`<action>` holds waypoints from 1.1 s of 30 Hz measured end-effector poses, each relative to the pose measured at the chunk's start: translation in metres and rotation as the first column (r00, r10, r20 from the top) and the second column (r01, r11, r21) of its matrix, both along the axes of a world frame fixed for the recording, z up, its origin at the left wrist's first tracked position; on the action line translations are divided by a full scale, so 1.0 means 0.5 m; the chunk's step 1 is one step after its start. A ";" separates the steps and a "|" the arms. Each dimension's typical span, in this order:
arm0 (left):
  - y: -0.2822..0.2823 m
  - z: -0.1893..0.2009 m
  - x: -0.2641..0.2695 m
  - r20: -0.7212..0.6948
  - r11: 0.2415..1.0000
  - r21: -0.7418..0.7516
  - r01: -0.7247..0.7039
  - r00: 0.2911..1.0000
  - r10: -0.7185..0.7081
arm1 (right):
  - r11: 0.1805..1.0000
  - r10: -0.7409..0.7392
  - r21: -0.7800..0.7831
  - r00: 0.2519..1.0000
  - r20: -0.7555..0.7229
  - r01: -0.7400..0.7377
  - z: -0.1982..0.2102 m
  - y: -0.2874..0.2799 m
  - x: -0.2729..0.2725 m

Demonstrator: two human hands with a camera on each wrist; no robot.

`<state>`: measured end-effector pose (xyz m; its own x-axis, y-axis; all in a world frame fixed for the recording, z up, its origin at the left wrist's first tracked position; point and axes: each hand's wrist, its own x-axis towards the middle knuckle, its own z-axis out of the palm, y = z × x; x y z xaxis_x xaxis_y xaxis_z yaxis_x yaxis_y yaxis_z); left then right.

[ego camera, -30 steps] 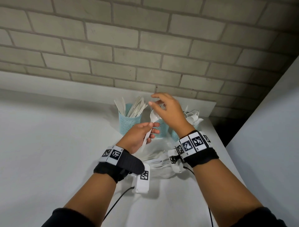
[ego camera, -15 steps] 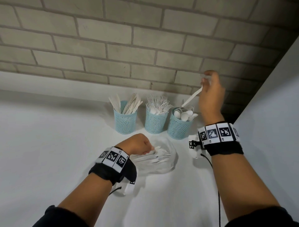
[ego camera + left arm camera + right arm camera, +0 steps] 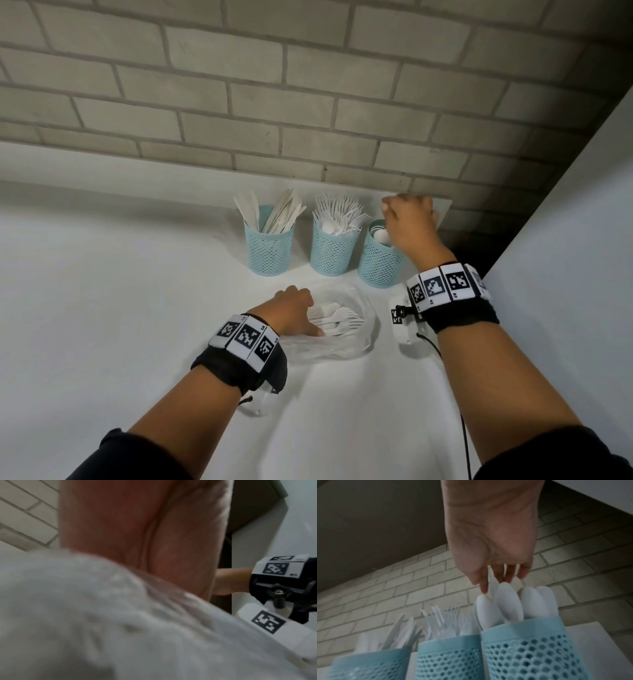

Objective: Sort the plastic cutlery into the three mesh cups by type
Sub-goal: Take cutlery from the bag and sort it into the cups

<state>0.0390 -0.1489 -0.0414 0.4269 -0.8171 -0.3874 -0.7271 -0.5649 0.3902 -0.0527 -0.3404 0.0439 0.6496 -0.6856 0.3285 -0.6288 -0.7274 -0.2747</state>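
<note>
Toward the back edge of the white tabletop (image 3: 102, 291), three pale blue mesh cups stand in a row in front of the brick wall (image 3: 308, 102). The left cup (image 3: 269, 250) holds knives, the middle cup (image 3: 331, 251) holds forks with a few spoon bowls among them, and the right cup (image 3: 378, 263), nearest the back right corner, holds spoons (image 3: 508, 601) standing bowl-up. In front of the row, closer to the near edge, the left hand (image 3: 294, 313) rests on a clear plastic bag (image 3: 363, 342) with its thumb stretched along a loose pile of white cutlery (image 3: 337, 317), mostly forks; its other fingers are hidden, so I cannot tell whether they pinch anything. The left wrist view is too blurred to help. Further right, the right hand (image 3: 491, 536) hangs over the right cup, fingers (image 3: 483, 582) pointing down, slightly spread and relaxed, their tips just above the spoon bowls and holding nothing.
</note>
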 end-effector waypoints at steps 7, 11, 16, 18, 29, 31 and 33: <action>-0.011 0.010 -0.006 0.101 0.998 -0.012 0.062 0.993 -0.060 | 0.729 0.521 0.584 0.843 -0.134 -0.358 0.034 0.092 -0.017; -0.017 0.005 -0.013 0.163 0.998 0.058 0.034 0.986 -0.043 | 0.816 0.476 0.543 0.765 -0.434 -0.200 -0.027 0.116 -0.003; -0.019 -0.008 -0.014 0.110 0.994 0.103 0.047 0.992 -0.059 | 0.873 0.364 0.477 0.793 -0.488 -0.108 -0.104 0.118 -0.005; -0.021 -0.010 -0.015 0.136 0.992 0.107 0.060 0.988 -0.074 | 0.874 0.346 0.472 0.826 -0.446 -0.111 -0.123 0.114 -0.008; -0.026 -0.009 -0.021 0.131 0.981 0.142 0.135 0.979 -0.154 | 0.728 0.198 0.670 0.980 0.001 -0.147 -0.139 0.091 -0.019; -0.027 -0.009 -0.021 0.135 0.980 0.126 0.157 0.976 -0.173 | 0.675 0.136 0.722 0.988 0.078 -0.150 -0.141 0.089 -0.020; -0.027 -0.008 -0.019 0.134 0.982 0.071 0.174 0.974 -0.182 | 0.658 0.100 0.738 0.988 0.114 -0.152 -0.143 0.087 -0.022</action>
<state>0.0293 -0.1622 -0.0452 0.3299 -0.8626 -0.3835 -0.8630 -0.4403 0.2479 -0.0636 -0.2969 -0.0274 0.7459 -0.6310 -0.2133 -0.5107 -0.3361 -0.7913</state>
